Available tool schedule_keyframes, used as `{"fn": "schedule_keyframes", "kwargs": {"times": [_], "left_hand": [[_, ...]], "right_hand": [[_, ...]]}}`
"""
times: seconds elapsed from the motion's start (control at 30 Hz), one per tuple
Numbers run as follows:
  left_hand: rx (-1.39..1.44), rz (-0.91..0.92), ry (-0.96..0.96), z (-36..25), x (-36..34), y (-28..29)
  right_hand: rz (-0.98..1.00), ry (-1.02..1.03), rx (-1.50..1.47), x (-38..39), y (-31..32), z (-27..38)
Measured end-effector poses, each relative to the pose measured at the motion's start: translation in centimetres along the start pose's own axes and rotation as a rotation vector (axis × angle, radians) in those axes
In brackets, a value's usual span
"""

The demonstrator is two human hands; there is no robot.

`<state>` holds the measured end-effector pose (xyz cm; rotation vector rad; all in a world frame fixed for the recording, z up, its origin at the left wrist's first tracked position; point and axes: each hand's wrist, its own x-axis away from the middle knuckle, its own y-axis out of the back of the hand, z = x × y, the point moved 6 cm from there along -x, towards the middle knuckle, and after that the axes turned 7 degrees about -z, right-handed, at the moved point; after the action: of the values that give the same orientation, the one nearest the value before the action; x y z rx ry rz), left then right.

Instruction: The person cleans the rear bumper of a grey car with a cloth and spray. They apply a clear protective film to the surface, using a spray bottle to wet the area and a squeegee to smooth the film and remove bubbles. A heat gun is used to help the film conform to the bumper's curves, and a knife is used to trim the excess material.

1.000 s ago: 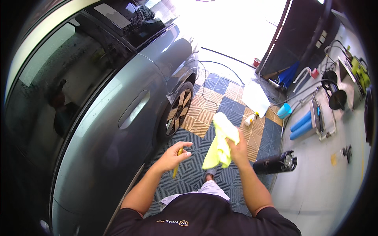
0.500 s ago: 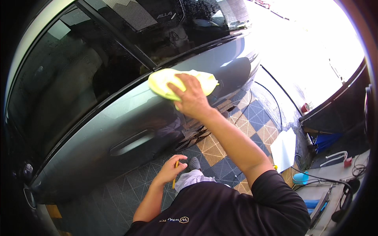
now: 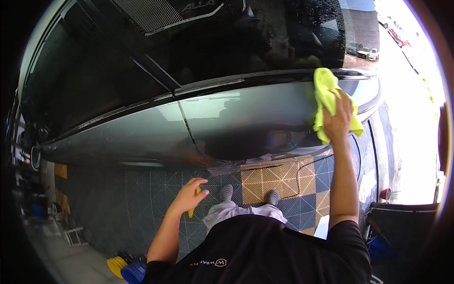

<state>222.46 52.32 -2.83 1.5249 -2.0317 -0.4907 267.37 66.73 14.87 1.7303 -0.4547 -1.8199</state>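
Against the car's rear side panel (image 3: 265,106), reaching up to the lower edge of the dark window (image 3: 246,47), your right hand (image 3: 339,120) has its grip closed over a bunched lime cloth (image 3: 325,85); whether the palm lies flat, I cannot tell. Your left hand (image 3: 187,197) hangs low, thumb and forefinger apart, a slim yellow tool (image 3: 191,213) tucked in its fingers, well apart from the cloth. The step in hand looks like wiping the panel; the next move probably calls for light, even pressure along the curve, feet (image 3: 226,191) steady on the tiled floor (image 3: 265,180).
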Motion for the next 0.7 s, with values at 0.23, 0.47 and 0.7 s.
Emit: {"fn": "schedule_keyframes", "kwargs": {"times": [0.23, 0.47, 0.7], "left_hand": [[0.218, -0.229, 0.524, 4.6, 8.9, -6.4], [0.028, 0.404, 0.030, -12.5, -2.2, -15.7], [-0.214, 0.207, 0.383, 0.4, 5.1, -13.1]], "right_hand": [[-0.035, -0.317, -0.102, 0.8, -0.1, -5.7], [-0.075, 0.498, -0.655, 1.7, -2.5, 26.7], [-0.104, -0.109, 0.047, -2.4, 0.7, -16.8]]}}
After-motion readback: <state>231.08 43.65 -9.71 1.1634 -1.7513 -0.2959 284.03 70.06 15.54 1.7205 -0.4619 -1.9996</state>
